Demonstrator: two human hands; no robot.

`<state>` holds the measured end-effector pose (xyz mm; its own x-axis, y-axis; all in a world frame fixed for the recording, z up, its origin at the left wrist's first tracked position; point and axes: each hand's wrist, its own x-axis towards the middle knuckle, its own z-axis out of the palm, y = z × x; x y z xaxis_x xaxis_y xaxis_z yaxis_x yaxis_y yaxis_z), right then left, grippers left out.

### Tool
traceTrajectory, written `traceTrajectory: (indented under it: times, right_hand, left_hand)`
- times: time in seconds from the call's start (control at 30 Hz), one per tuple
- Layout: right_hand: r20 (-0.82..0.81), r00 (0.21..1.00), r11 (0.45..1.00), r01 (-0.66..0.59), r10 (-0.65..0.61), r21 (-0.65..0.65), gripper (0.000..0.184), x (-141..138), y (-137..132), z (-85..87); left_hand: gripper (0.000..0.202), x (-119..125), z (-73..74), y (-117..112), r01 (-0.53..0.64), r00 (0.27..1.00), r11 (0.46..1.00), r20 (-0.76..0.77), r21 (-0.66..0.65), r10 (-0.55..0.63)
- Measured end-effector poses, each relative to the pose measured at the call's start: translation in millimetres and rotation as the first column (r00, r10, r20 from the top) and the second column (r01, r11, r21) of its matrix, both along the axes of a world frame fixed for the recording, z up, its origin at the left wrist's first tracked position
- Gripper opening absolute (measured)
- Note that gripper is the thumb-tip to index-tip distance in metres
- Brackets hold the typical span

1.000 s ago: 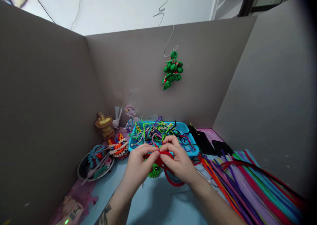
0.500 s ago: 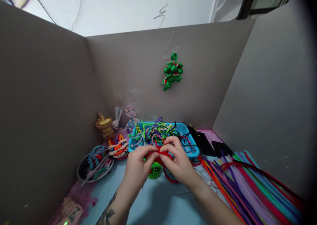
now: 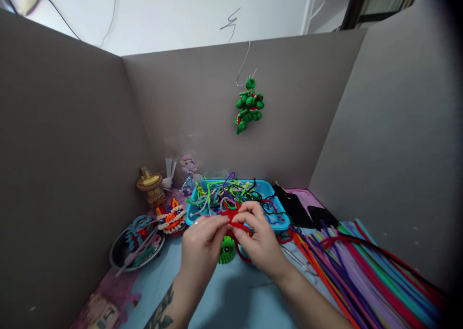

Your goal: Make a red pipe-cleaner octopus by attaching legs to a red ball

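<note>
Both hands meet over the front edge of a blue tray, pinching a red pipe cleaner piece (image 3: pixel 229 215) between them. My left hand (image 3: pixel 203 239) is closed, thumb and forefinger pressed on the piece's left side. My right hand (image 3: pixel 259 235) grips it from the right with thumb and fingers, and a red loop hangs down between the hands. Just below and behind the fingers lies a round green fuzzy piece (image 3: pixel 226 250) with a dark eye-like spot, partly covered. The exact hold of the fingertips is partly hidden.
The blue tray (image 3: pixel 284 223) holds many coloured pipe cleaner scraps. At right lies a bundle of long pipe cleaners (image 3: pixel 365 266). To the left stand a metal bowl (image 3: pixel 115 257) and a brown cup (image 3: pixel 152 189). A green ornament (image 3: pixel 249 107) hangs on the grey partition (image 3: pixel 188 92).
The camera view has shifted slightly. My left fingers have drawn together and turned a little on the red piece; my right hand keeps its pinch.
</note>
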<state>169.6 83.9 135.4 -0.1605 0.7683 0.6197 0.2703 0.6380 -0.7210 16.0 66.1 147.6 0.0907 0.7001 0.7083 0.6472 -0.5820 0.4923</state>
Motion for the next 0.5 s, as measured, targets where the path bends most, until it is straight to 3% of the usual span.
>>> traceTrajectory:
  times: [0.13, 0.33, 0.5]
  right_hand:
    - [0.001, 1.000, 1.000, 0.001, -0.001, 0.026, 0.008, 0, -2, -0.5]
    - [0.005, 1.000, 0.997, -0.009, 0.008, 0.074, 0.011, 1, -1, -7.8]
    - [0.041, 0.999, 0.998, -0.025, 0.023, 0.060, 0.010, 3, 2, -9.9]
  left_hand:
    - [0.012, 2, 0.7, -2, 0.015, 0.999, 0.999, 0.053, -0.040, -0.013]
    - [0.011, 5, 9.0, -4, 0.092, 0.977, 0.952, 0.211, -0.292, -0.029]
    - [0.011, 0, 11.1, -3, 0.070, 0.992, 0.935, 0.123, -0.347, -0.029]
